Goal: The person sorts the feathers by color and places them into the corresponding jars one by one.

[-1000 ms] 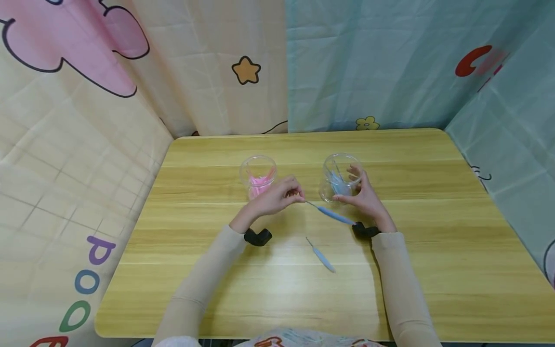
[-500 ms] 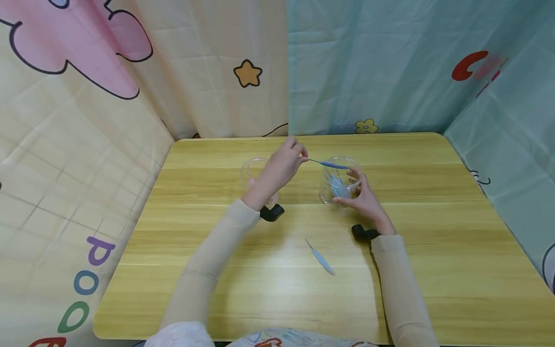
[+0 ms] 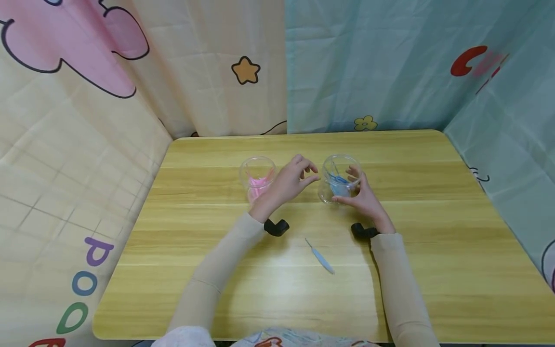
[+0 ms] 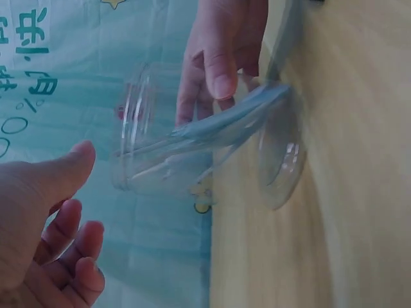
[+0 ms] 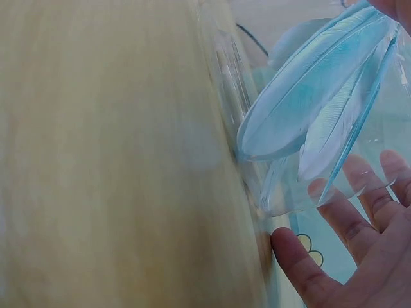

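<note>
A clear plastic jar (image 3: 326, 195) holds several blue feathers (image 5: 308, 90), their quills slanting up toward the rim. My right hand (image 3: 366, 198) holds this jar from its right side, thumb in front and fingers behind. Just left of the rim is my left hand (image 3: 294, 179), thumb and fingers apart with nothing between them; the left wrist view shows the same gap between that hand and the jar. One pale blue feather (image 3: 323, 261) lies on the table nearer the body.
A second clear jar (image 3: 243, 177) with pink feathers (image 3: 258, 183) stands to the left, partly behind my left forearm. Printed curtains (image 3: 373, 62) hang along the back and sides of the wooden table (image 3: 438, 241).
My left hand has carried a blue feather up and over the right jar and let it go; the feather is now inside. My right hand has stayed at the jar.
</note>
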`<action>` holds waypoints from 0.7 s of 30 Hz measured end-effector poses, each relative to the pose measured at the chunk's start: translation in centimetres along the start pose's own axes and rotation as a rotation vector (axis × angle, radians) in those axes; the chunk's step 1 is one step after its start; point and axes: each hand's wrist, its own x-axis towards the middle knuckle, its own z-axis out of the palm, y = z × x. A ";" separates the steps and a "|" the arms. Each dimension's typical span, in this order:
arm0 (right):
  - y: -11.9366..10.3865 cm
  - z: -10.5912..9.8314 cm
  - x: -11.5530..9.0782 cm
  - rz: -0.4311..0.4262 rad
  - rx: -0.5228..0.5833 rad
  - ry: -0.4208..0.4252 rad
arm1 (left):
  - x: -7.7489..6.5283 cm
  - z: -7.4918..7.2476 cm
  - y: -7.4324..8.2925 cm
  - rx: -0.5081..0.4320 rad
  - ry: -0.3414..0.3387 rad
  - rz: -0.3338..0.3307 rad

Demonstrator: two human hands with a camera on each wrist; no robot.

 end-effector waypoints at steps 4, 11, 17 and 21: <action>-1.9 0.0 -0.5 -0.008 0.009 -0.006 | -2.1 1.9 -1.4 -0.117 -0.093 -0.036; -3.4 0.1 -1.0 0.003 -0.011 -0.004 | -6.2 4.8 -2.8 -0.246 -0.247 -0.044; -3.5 0.1 -1.0 0.019 -0.006 0.002 | -8.6 5.8 -2.8 -0.149 -0.334 0.024; -3.6 0.1 -0.9 0.032 -0.005 0.002 | -9.4 5.8 -2.9 -0.081 -0.365 0.059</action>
